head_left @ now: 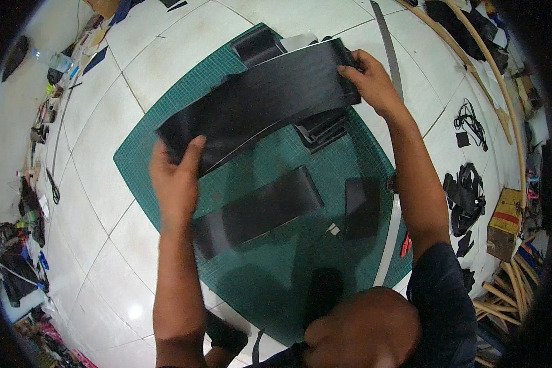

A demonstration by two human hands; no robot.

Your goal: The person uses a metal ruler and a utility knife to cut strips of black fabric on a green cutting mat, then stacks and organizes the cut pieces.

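Above a green cutting mat (343,270), a wide black strip of leather-like material (257,92) is stretched between my hands at a slant. My left hand (176,178) pinches its near left end, thumb on top. At the far right end my right hand (374,80) grips it between thumb and fingers, where the material seems to fold over. Beneath it lie several stacked black pieces (322,130), partly hidden. Another black strip (260,214) lies flat on the mat, with a shorter dark piece (362,205) to its right. A black piece (256,46) rests at the far edge.
A metal ruler (387,245) lies along the mat's right side near a red tool (406,245). Scissors (53,187) are on the tiled floor at left, by assorted clutter. To the right are black straps (466,199), a yellow-and-red box (506,218) and long curved canes (521,122).
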